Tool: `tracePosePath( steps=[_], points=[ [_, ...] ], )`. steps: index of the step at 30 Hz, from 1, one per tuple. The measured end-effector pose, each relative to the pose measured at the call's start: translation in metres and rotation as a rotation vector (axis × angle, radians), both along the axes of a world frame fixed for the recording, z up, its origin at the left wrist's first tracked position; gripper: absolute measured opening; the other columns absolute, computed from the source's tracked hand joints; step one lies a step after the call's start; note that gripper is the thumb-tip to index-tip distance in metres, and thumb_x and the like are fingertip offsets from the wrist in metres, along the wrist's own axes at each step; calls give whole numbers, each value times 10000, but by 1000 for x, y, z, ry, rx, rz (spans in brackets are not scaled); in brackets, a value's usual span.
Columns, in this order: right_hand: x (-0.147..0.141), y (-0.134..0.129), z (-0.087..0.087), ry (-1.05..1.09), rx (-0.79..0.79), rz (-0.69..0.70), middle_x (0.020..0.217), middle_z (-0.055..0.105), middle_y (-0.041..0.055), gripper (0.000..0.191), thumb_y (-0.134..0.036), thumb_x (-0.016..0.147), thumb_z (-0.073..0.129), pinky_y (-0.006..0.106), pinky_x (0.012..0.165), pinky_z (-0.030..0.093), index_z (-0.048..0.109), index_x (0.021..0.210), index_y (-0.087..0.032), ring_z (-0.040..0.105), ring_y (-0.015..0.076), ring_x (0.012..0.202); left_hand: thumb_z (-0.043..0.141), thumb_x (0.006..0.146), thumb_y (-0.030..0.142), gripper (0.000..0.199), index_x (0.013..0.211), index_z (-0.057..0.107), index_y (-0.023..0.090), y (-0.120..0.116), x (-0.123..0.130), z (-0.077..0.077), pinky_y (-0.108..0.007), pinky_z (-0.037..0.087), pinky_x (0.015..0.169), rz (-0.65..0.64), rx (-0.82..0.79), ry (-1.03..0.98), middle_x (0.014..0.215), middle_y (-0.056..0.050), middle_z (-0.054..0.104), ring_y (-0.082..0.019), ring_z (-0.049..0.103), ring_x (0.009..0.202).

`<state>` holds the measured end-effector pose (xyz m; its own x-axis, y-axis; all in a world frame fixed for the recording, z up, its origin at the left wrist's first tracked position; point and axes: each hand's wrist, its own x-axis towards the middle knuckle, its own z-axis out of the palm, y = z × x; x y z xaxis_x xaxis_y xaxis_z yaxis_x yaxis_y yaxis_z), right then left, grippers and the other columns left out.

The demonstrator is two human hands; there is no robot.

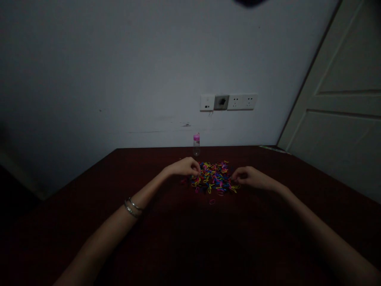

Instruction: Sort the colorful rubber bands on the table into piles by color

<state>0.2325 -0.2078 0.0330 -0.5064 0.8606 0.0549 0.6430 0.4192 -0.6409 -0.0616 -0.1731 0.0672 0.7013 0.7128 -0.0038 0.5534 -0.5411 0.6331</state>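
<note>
A loose pile of small colourful rubber bands (212, 174) lies on the dark red table (184, 238). My left hand (187, 167) is at the pile's left edge, its thumb and fingertips pinched together; whatever they hold is too small to make out. At the right edge of the pile, my right hand (245, 176) has its fingers curled in a pinch, and its fingertips touch or nearly touch the bands. One pink band (212, 201) lies apart, nearer to me. Behind the pile stands a clear bottle (196, 146) with a pink cap.
A pale wall (149, 79) rises behind the table, with a row of sockets (235, 102) above the bottle. At the right is a panelled door (342, 119). A thin strip (275, 149) lies by the table's back right corner.
</note>
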Motion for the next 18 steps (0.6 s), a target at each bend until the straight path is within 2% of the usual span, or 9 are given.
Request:
tracePosePath(
  steps=[3,7,11,15,18],
  points=[
    [-12,-8,0,20,23,24,774,650,35,159,-193,709,502,269,663,450,646,772,-162,577,151,711,567,657,169,171,776,678,118,-14,4,-9,-186,355,541,-104,-44,94,648,-11,624,-91,526,585],
    [-36,-21,-3,39,40,101,743,633,20,173,-158,710,492,246,616,439,644,790,-172,556,132,663,605,682,256,160,769,674,141,-29,10,-16,-187,338,530,-174,-51,154,627,5,608,-82,508,559],
    [-53,-32,-6,6,82,189,784,643,24,205,-143,720,488,241,643,431,657,830,-179,557,131,696,650,664,372,240,781,657,163,-46,22,-21,-192,313,515,-159,12,213,629,18,591,-82,497,549],
    [-53,-33,-5,-4,110,172,793,649,27,211,-160,748,475,248,650,428,658,852,-180,554,130,688,670,634,436,307,802,634,181,-56,30,-28,-201,299,508,-132,83,251,681,14,602,-95,503,577],
    [-48,-28,-3,-11,138,137,773,647,29,194,-179,758,473,253,631,425,652,834,-173,549,133,672,679,632,412,275,779,622,186,-57,32,-33,-201,288,497,-125,109,274,693,13,603,-97,502,584]
  ],
)
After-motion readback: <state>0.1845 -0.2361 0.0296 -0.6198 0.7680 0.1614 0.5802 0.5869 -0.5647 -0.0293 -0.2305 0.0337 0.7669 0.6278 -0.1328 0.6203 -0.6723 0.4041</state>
